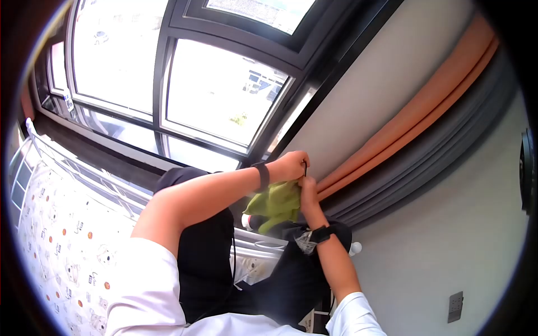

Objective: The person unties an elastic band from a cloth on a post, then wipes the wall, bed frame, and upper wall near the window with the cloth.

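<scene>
Below the fingers of the left hand (291, 165), pinching a dark strip (305, 168), a green cloth (276, 203) hangs beside the right hand (309, 194), whose grip I cannot tell, probably leaving the strip reachable.

I see yellow-green cloth (277, 203), orange curtain (417, 115), grey curtain (431, 147), black trousers (204, 266) and white, orange-dotted bedding (56, 241).

Bright dark-framed window (216, 92), pale wall (409, 269)
</scene>
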### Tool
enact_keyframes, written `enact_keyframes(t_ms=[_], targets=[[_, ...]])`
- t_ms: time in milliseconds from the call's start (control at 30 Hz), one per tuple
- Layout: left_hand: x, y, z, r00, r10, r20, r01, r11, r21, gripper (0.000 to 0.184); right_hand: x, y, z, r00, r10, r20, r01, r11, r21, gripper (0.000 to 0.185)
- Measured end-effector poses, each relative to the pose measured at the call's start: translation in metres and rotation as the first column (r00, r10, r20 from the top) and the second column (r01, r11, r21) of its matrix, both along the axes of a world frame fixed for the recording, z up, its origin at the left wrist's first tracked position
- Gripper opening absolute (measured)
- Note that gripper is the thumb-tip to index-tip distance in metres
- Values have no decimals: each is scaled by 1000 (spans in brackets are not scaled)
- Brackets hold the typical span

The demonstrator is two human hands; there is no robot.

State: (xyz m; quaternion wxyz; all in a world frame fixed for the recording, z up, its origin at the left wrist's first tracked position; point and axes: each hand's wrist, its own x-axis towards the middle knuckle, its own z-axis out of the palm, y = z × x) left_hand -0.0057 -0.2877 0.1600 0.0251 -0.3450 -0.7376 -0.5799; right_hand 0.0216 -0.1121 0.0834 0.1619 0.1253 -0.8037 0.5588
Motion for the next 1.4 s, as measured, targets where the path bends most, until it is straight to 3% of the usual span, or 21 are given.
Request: enact_keyframes(t_ms=[33,67,100,133,167,200,300,333,367,400,433,500,567,633,933,1100,1200,1233,1333,1400], targets=[[2,-7,10,1000,-3,-12,3,1000,-14,21,-9,4,16,990,46,133,-36,997,-74,20],[8,-15,22,993,-39,113,31,997,72,21,-14,-1,30,961,99,260,-60,986,-154,22],[12,-20,33,968,-86,234,48,985,163,21,-18,-7,41,964,94,249,-54,985,-166,22],[11,-23,36,969,-100,226,37,963,266,22,-18,-16,60,932,136,335,-26,949,-315,22],[10,-26,40,972,-100,215,41,964,264,22,-16,-26,82,890,195,412,12,893,-450,22],[11,-31,46,980,-63,188,5,956,295,24,-6,-46,106,889,156,430,69,883,-465,21],[13,-47,59,994,24,106,-58,944,325,20,-3,-74,132,926,193,323,-18,879,-476,15],[10,-51,58,983,121,-137,-95,979,181,16,-11,-74,125,921,202,333,-16,873,-487,15],[5,-53,57,910,161,-381,-157,987,42,12,-19,-71,116,958,177,227,-90,933,-347,11],[0,-53,55,917,143,-373,-124,989,74,12,-26,-67,109,979,167,115,-143,972,-187,8],[-7,-56,54,921,138,-365,-122,990,67,12,-31,-64,106,979,164,124,-139,971,-195,8],[-23,-61,51,937,2,-349,-22,998,-53,16,-33,-61,106,975,219,40,-218,976,-13,5],[-28,-58,47,928,0,-373,-36,995,-92,17,-38,-53,99,969,234,81,-234,972,-9,6],[-28,-56,44,979,-55,-198,25,988,-154,16,-45,-50,99,962,259,86,-259,966,-14,7],[-43,-39,8,998,-63,7,61,938,-342,16,-56,-33,65,895,331,298,-359,933,43,14],[-41,-46,2,977,-31,210,91,956,-280,13,-50,-37,57,837,394,380,-325,916,-235,17],[-34,-52,19,863,16,504,145,949,-279,10,-50,-38,62,867,375,328,-301,919,-255,19],[-34,-54,19,859,4,512,168,942,-290,10,-50,-37,62,872,361,331,-279,922,-269,19],[-38,-60,22,746,-122,655,79,992,96,6,-50,-36,68,916,272,294,-264,962,-69,21],[-38,-61,23,729,-152,668,39,983,181,5,-48,-37,74,915,271,299,-262,962,-72,21]])
